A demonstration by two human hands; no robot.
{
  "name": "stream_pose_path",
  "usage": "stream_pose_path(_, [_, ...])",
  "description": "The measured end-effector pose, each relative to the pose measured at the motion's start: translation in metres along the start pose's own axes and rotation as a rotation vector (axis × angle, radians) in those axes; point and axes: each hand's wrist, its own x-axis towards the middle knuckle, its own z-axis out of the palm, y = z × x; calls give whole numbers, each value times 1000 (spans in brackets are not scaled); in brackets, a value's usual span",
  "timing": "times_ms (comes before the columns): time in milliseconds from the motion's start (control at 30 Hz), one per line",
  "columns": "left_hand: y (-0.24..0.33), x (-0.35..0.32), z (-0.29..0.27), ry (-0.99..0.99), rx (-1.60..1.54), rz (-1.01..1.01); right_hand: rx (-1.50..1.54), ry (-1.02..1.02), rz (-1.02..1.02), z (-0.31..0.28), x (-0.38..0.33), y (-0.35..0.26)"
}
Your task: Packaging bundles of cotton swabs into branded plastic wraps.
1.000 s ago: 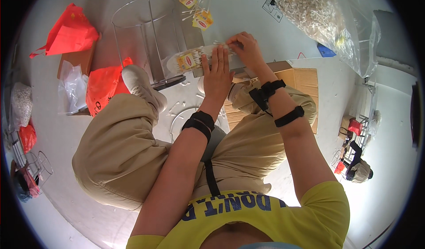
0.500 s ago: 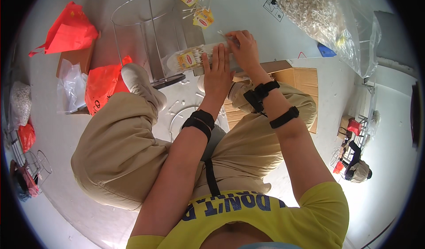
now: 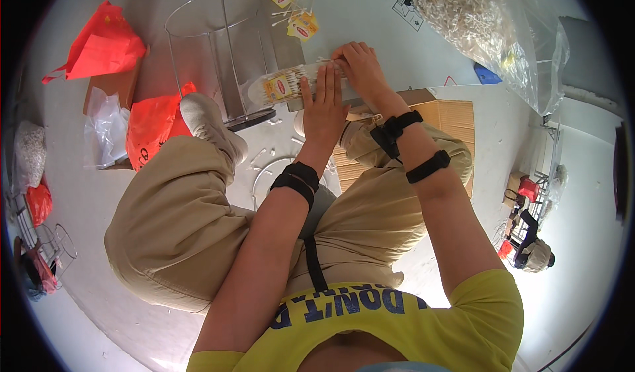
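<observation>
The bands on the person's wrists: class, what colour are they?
Black. The head view shows one wrist band on the left arm and two bands on the right.

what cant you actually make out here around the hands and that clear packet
Head view only:
- Clear packet: its right end is hidden under the left hand and right hand, so the grip there cannot be told.
- The packet's thin pale contents: too small to identify.
- Right hand's fingertips: curled over the packet's far side, out of sight.
- Large clear bag: upper part cut off by the picture's rim.
- Cardboard: mostly hidden by the right forearm and legs.
</observation>
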Motion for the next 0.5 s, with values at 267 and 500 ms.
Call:
stream_pose_path(267, [1,-1,0,-4,14,7,103,22,18,3,-1,4])
stream_pose_path(500, [1,-1,2,10,36,-15,-28,-14,-20,-1,-4,-3])
